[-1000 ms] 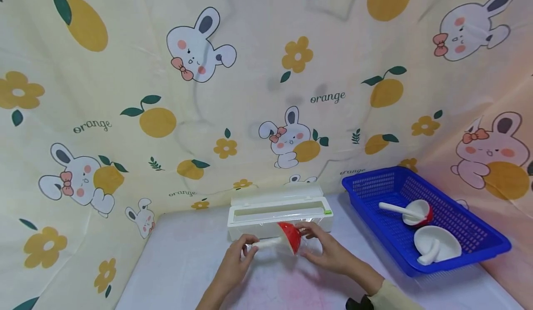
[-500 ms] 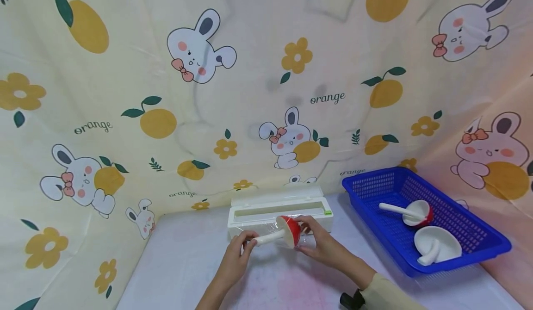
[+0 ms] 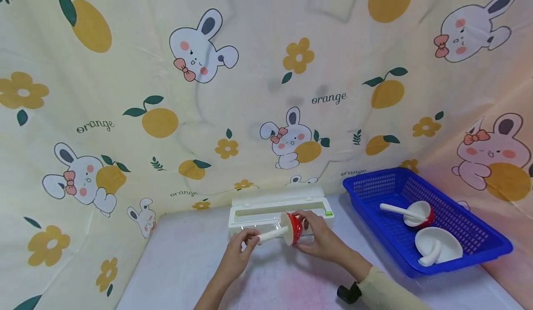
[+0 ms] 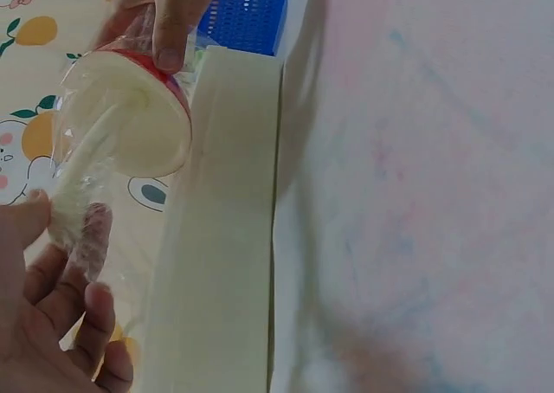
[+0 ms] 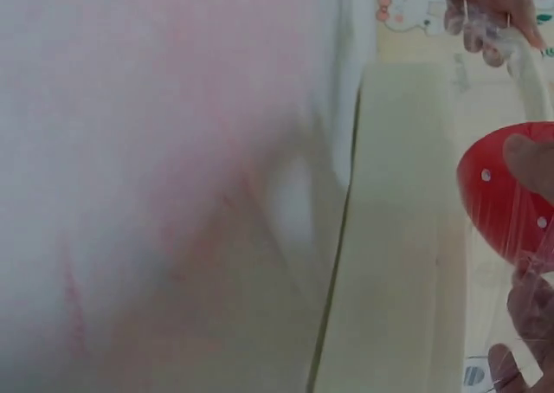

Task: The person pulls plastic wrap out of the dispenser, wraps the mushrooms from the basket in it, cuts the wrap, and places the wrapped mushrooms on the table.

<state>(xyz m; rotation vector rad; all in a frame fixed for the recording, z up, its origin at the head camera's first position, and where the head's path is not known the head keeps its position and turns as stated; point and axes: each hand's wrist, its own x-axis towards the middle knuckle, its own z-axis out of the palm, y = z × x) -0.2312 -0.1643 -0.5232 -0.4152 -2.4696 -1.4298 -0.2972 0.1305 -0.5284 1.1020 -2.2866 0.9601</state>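
Note:
A toy mushroom with a white-dotted red cap and a pale stem is held between both hands in front of a white box. Clear plastic film wraps its cap and stem. My left hand pinches the far end of the stem from the left. On the other side, my right hand grips the cap, thumb lying on the red surface. In the left wrist view the pale underside of the cap faces the camera.
Behind the hands stands the white film dispenser box, its lid raised. A blue basket at the right bears a red-and-white mushroom and a white mushroom. Rabbit-print cloth hangs behind.
The mushroom has risen slightly and tilted, its cap moving up with the right hand. The right hand has shifted up and left. My left hand keeps its pinch on the stem.

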